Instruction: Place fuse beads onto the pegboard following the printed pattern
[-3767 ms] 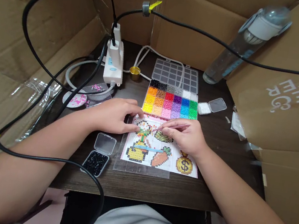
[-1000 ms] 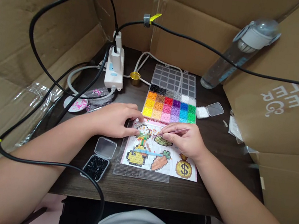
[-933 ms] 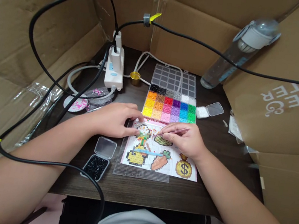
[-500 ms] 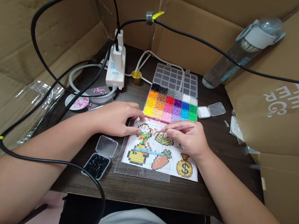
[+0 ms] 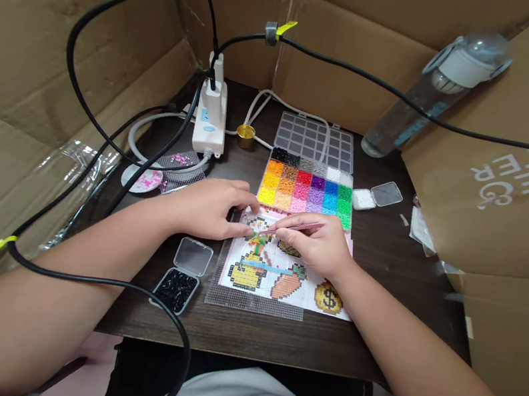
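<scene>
A clear pegboard [image 5: 252, 301] lies on a dark wooden table [image 5: 376, 257] over a printed pattern sheet [image 5: 329, 298] with a carrot and a money bag. My left hand [image 5: 210, 206] rests fingers-down on the board's upper left corner, pressing it flat. My right hand [image 5: 312, 241] pinches thin metal tweezers [image 5: 296, 226], whose tips point left onto the beads at the top of the pattern. Just behind both hands sits an open bead case [image 5: 305, 190] with many coloured compartments.
A small open box of black beads [image 5: 174, 288] lies left of the pegboard. A white-bead box [image 5: 362, 198], a gold cap [image 5: 246, 132], a white power adapter [image 5: 211, 115], black cables [image 5: 102, 137] and a water bottle [image 5: 429, 90] stand behind. Cardboard walls [image 5: 517, 173] surround the table.
My right hand with the tweezers has moved left across the pattern, and its tips now lie closer to my left fingers. The view has shifted slightly; my left hand stays put.
</scene>
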Available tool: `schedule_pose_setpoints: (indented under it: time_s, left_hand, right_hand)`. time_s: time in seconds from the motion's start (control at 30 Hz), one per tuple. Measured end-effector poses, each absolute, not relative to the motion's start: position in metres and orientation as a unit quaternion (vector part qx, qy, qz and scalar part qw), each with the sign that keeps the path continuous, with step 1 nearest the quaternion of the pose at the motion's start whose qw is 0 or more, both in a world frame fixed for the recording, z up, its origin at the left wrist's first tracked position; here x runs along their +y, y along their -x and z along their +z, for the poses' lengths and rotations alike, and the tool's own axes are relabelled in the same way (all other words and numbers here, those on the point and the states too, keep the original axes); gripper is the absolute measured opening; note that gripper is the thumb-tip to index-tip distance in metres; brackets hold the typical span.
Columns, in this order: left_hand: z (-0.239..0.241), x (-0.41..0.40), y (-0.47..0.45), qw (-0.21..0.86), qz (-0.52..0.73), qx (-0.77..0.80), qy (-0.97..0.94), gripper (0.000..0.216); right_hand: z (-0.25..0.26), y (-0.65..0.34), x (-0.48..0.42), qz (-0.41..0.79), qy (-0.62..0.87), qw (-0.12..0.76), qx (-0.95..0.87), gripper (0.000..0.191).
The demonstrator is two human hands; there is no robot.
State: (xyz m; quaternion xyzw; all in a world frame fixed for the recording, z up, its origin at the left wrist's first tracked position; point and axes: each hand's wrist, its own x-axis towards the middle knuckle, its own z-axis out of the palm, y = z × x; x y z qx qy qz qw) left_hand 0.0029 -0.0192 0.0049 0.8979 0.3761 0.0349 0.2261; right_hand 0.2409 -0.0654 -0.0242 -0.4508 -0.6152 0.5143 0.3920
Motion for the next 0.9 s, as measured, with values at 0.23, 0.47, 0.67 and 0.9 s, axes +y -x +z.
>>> schedule_pose_setpoints:
  time_s: [0.23,0.47,0.67,0.9]
  left_hand:
    - [0.005,-0.020,-0.003,0.228,0.032,0.379,-0.896,0.043]
    - [0.006,-0.020,-0.002,0.224,0.035,0.378,-0.898,0.043]
    - [0.005,-0.020,-0.002,0.224,0.032,0.380,-0.897,0.042]
    - [0.005,-0.019,-0.003,0.229,0.022,0.382,-0.895,0.042]
  right_hand:
    - [-0.025,-0.241,-0.066,0.525,0.446,0.388,-0.612,0.008]
    - [-0.028,-0.241,-0.066,0.514,0.442,0.401,-0.617,0.006]
    - [-0.021,-0.246,-0.064,0.491,0.437,0.427,-0.621,0.003]
    - [-0.018,-0.274,-0.065,0.455,0.480,0.448,-0.602,0.004]
